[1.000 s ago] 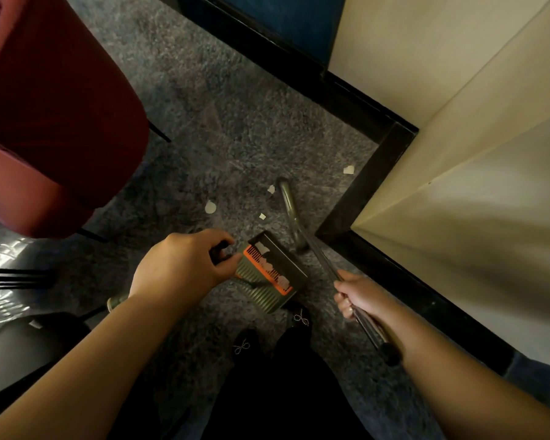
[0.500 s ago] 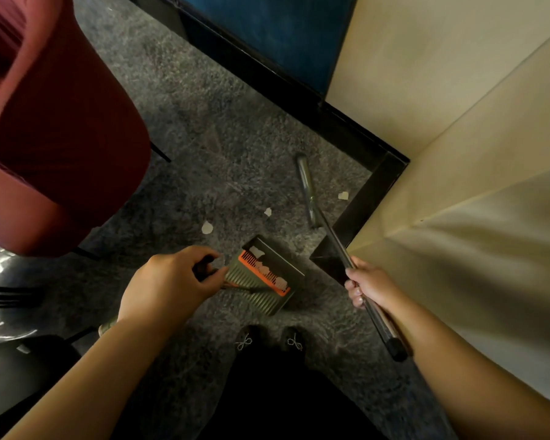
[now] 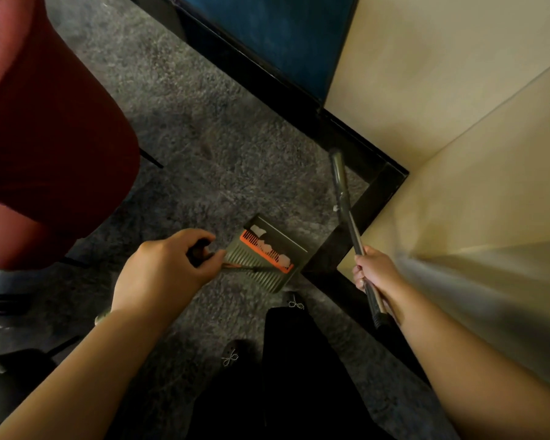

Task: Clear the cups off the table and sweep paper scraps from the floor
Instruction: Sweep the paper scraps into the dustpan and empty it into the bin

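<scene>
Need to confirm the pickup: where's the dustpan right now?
Head view, centre: the dustpan sits on the grey carpet, its handle gripped by the left hand, paper scraps inside.

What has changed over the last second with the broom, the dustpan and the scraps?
The broom swung away from the dustpan toward the corner. The loose scraps seen earlier on the carpet no longer show. Left hand still grips the dustpan handle, right hand the broomstick.
</scene>
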Motion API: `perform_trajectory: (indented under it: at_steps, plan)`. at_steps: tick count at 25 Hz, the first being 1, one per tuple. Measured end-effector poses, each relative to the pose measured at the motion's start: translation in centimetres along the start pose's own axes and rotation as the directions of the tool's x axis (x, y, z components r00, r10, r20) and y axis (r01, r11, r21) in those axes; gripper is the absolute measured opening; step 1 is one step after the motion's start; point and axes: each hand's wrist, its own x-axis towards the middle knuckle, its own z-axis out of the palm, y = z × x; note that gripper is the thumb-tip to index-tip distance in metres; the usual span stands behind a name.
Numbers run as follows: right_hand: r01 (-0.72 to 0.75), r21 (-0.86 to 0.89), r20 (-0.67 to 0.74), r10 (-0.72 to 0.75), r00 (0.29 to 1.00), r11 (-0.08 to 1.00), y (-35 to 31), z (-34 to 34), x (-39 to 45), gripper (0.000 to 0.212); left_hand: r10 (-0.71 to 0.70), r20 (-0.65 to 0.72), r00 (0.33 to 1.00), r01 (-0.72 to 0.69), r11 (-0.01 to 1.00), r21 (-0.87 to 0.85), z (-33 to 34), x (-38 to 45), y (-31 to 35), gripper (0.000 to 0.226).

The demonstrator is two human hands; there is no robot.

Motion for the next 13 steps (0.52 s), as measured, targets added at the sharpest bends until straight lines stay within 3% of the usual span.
perform_trajectory:
  at_steps: [3,8,13]
  plan:
    - [0.018,-0.094,-0.022,-0.020,1.000,0.995,-2.7,-1.5,2.9,0.009,-0.053,-0.003,0.999,0.053,0.999,-0.008,0.7,1.5,2.3,0.038]
    - [-0.019,-0.133,-0.059,0.011,0.998,0.991,-4.5,-1.4,7.3,0.046,-0.120,-0.054,0.991,0.119,0.992,-0.029,1.1,2.7,3.9,0.034]
    - [-0.072,-0.191,-0.001,0.074,0.997,0.979,-4.1,-0.5,8.5,0.058,-0.102,-0.074,0.992,0.100,0.995,-0.027,1.1,3.2,4.3,0.030]
